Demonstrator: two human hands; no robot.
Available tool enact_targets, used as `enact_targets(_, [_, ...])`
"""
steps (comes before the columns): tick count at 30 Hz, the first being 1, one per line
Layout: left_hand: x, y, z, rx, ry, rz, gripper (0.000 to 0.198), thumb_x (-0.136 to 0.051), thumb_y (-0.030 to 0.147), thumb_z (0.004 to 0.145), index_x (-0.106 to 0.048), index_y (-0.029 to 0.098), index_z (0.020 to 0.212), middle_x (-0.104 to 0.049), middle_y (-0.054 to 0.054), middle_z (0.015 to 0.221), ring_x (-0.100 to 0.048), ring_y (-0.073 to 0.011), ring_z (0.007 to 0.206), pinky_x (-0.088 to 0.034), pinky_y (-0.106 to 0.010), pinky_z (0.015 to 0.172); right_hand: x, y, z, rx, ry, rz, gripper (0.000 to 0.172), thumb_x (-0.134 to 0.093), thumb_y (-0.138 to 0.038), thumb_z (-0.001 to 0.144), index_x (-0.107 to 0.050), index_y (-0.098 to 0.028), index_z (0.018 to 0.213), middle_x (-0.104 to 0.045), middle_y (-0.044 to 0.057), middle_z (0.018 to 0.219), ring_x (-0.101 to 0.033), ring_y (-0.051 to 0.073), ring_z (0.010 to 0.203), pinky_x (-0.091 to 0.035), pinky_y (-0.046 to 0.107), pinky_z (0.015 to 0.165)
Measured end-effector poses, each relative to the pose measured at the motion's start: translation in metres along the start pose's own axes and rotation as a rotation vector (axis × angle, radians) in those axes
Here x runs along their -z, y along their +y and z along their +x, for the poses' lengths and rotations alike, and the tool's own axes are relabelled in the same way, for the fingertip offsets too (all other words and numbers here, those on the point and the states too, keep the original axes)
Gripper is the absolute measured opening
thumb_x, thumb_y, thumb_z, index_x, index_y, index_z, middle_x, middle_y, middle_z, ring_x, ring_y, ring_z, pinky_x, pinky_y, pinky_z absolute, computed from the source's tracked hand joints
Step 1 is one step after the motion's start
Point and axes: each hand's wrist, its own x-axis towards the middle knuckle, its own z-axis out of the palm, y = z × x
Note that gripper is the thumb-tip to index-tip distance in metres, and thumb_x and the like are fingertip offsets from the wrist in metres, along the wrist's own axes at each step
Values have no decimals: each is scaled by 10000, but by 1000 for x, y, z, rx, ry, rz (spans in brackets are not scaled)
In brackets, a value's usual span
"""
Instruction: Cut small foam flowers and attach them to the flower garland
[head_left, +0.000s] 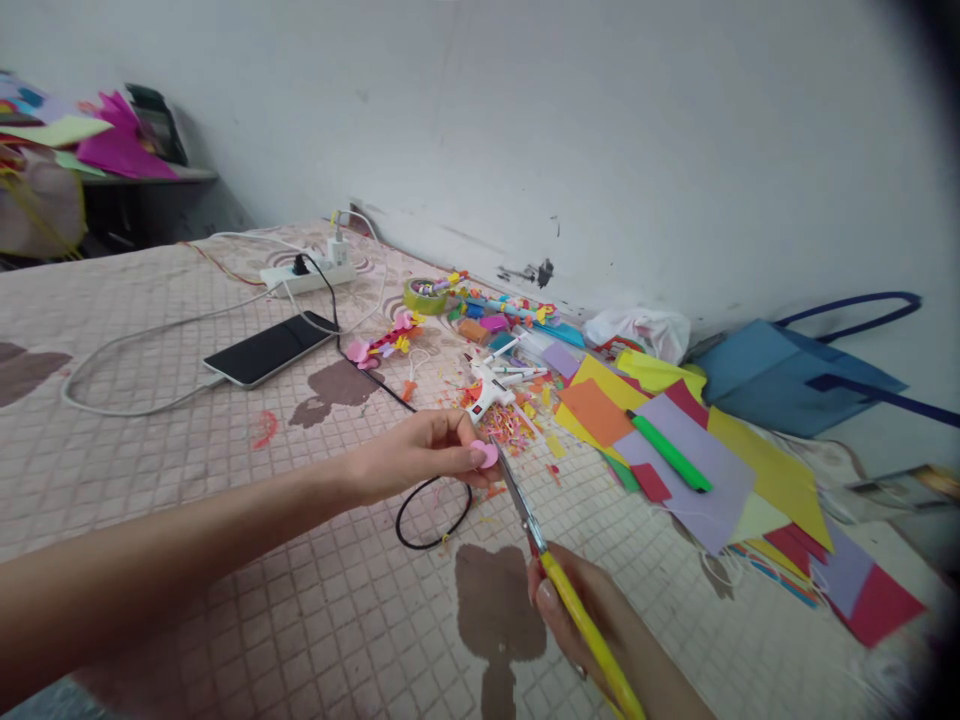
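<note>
Between the thumb and fingers of my left hand (427,455) is a small pink paper piece (487,454) with a rounded edge. My right hand (581,610) is wrapped round the yellow handles of a pair of scissors (529,520). The blades point up and left, and their tips meet the edge of the pink piece. Just beyond my left hand lies a white glue gun (491,393) among small coloured paper scraps (517,428). Its black cord (431,545) loops on the bed cover below my left hand.
Coloured paper sheets (675,440) with a green marker (670,453) on top spread to the right, near a blue bag (795,375). A phone (271,348) charges from a power strip (309,275) at left. Tape (424,296) and decorated sticks (510,305) lie by the wall.
</note>
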Motion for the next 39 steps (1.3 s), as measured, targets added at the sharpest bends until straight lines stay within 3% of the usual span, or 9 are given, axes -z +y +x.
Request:
enact_targets(16, [-1,4,-1,11,-19,6,172,-656,228,810,-529,128,752,-665,-12,820,-653,-82,748,-522,-225,731,2,9,-3,-6,-35,54,475,-434,-659,815,-412,-203,681,-359,-41,578,-336,97,510,-271,223,463])
enact_targets(23, [1,9,0,21,-89,14,162,-658,198,805,-526,125,743,-669,-31,840,-656,-104,791,-530,-240,727,7,20,-3,-32,-93,33,456,-463,-640,810,-472,-200,689,-409,-34,547,-366,101,490,-301,224,463])
enact_targets(29, [5,12,-1,38,-155,22,159,-665,183,795,-531,129,730,-667,-36,853,-666,-119,816,-539,-250,728,9,9,-8,-58,-48,43,483,-501,-671,765,-485,-194,694,-400,-36,554,-341,94,497,-271,221,453])
enact_targets(39, [11,15,1,106,-234,28,186,-678,204,787,-519,141,716,-687,-30,865,-677,-130,861,-539,-296,814,16,-15,-14,-107,-151,30,438,-509,-617,800,-430,-196,709,-367,-42,597,-306,95,531,-244,229,476])
